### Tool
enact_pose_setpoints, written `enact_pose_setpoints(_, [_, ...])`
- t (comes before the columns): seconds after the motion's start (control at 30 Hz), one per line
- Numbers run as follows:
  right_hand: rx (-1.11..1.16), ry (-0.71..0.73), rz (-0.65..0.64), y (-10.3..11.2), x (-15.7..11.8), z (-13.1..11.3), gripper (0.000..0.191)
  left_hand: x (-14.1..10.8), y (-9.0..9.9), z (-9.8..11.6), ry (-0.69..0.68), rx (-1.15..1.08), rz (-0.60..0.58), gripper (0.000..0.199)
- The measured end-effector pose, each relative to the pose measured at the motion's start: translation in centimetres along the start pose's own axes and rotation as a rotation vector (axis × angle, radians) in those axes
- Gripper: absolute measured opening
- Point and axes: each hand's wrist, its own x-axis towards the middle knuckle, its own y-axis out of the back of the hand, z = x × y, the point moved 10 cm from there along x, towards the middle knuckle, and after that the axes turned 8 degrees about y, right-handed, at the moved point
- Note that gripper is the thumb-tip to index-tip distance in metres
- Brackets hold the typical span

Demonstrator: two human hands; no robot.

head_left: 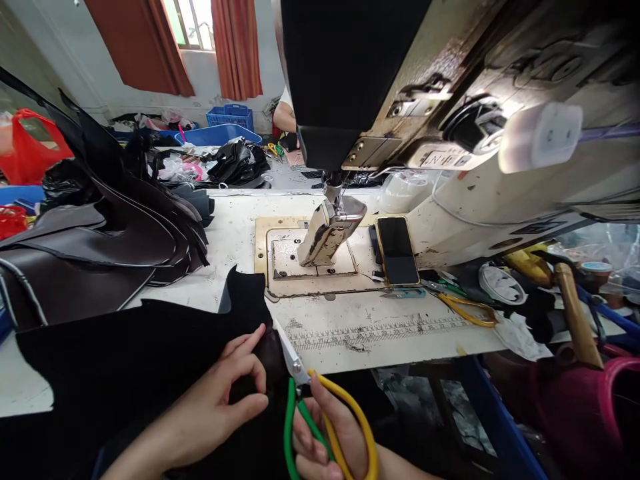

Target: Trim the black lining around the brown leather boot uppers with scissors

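My right hand point(327, 427) is closed around the handles of a pair of scissors point(297, 368), one handle yellow and one green. The scissor blades point up and left, beside the edge of a large black leather-like piece point(150, 360). On that piece lies my left hand point(215, 393), its thumb and index fingertips close together over the dark material. The outer fingers of this hand reach toward the piece's right edge, just left of the blades. Behind both hands stands the post point(330, 230) of a sewing machine point(360, 80).
Dark brown pieces with pale edges point(135, 233) are piled at left. A phone point(397, 250), thread snips point(405, 293) and yellow-handled scissors point(467, 310) lie right of the post. A printed ruler point(370, 333) runs along the front edge. Another person's arm point(285, 117) shows behind.
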Motion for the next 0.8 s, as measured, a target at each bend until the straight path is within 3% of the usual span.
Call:
enact_pose_setpoints(0.1, [-0.380,0.079,0.091,-1.2,-2.7,-4.6,0.062,1.6,1.8,0.1,-0.030,0.142,0.184,0.014])
enact_pose_setpoints(0.17, [-0.930,0.078,0.176,-2.4,-4.3,-9.0,0.055,2.9,2.3,0.5,-0.012,0.318,0.268,0.020])
enact_pose_setpoints(0.2, [-1.317,0.059,0.178,-3.3,-4.7,-11.1,0.046,3.6,2.2,0.8,-0.008,0.398,0.265,0.021])
enact_pose_setpoints(0.27, [-2.051,0.129,0.301,-5.4,-4.8,-16.2,0.035,4.9,2.0,1.3,-0.023,0.483,0.209,0.015])
enact_pose_setpoints(0.37, [-2.683,0.060,0.309,-6.4,-3.1,-18.7,0.017,6.0,2.4,1.9,-0.062,0.484,0.107,0.005])
enact_pose_setpoints(0.43, [-2.855,-0.004,0.235,-5.8,-1.7,-18.8,0.014,6.4,2.7,2.1,-0.086,0.483,0.054,0.009])
enact_pose_setpoints(0.57, [-2.969,-0.042,0.119,-5.3,0.1,-18.5,0.013,6.4,3.4,2.2,-0.098,0.484,0.027,0.014])
enact_pose_setpoints(0.8, [-3.068,0.034,-0.017,-5.8,0.9,-18.4,0.008,5.9,3.4,2.5,-0.099,0.475,0.010,0.020])
